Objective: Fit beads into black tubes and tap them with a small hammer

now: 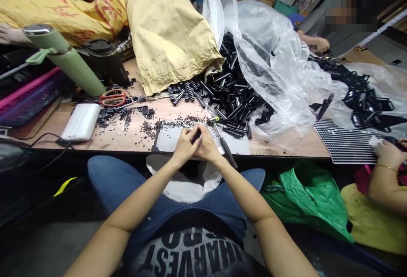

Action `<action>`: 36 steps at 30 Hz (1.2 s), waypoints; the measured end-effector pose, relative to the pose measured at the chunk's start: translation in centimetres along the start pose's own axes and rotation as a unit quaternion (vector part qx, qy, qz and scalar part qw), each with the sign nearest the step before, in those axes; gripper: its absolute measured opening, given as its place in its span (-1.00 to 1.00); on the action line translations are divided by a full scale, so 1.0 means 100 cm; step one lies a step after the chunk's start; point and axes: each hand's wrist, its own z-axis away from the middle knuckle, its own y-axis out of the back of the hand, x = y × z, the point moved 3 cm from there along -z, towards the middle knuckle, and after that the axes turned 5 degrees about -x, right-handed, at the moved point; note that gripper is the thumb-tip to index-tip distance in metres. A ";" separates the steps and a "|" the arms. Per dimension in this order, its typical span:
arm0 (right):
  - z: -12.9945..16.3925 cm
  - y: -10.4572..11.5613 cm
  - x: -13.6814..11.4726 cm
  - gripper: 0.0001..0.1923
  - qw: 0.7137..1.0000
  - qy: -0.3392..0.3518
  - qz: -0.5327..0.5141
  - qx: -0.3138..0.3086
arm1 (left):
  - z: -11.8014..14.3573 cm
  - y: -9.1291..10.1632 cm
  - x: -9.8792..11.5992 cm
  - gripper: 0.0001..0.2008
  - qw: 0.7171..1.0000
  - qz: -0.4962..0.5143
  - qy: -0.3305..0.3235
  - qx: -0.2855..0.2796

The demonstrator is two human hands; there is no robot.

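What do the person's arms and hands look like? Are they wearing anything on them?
Both arms are bare all the way up, with no sleeves showing and no gloves. The left hand has a thin gold-coloured ring on one finger. The right hand shows no ring, watch or bracelet from this view.

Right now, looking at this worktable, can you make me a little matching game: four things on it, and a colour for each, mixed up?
Things:
1. flask
2. scissors handles
3. power bank
4. sack

Colours:
a. white
b. pale yellow
c. green
d. red

Pairs: 1-c, 2-d, 3-a, 4-b
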 end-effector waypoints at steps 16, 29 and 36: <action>0.087 0.064 -0.008 -0.56 0.964 -0.246 -0.068 0.069 | 0.009 0.007 -0.008 -0.58 0.853 -0.451 -0.232 -0.122; 0.090 0.052 -0.021 -0.52 0.961 -0.240 -0.116 0.073 | 0.020 -0.020 -0.008 -0.50 0.866 -0.466 -0.161 -0.088; 0.089 0.046 -0.014 -0.54 0.957 -0.280 -0.067 0.018 | 0.027 -0.032 -0.002 -0.28 0.887 -0.435 -0.123 -0.097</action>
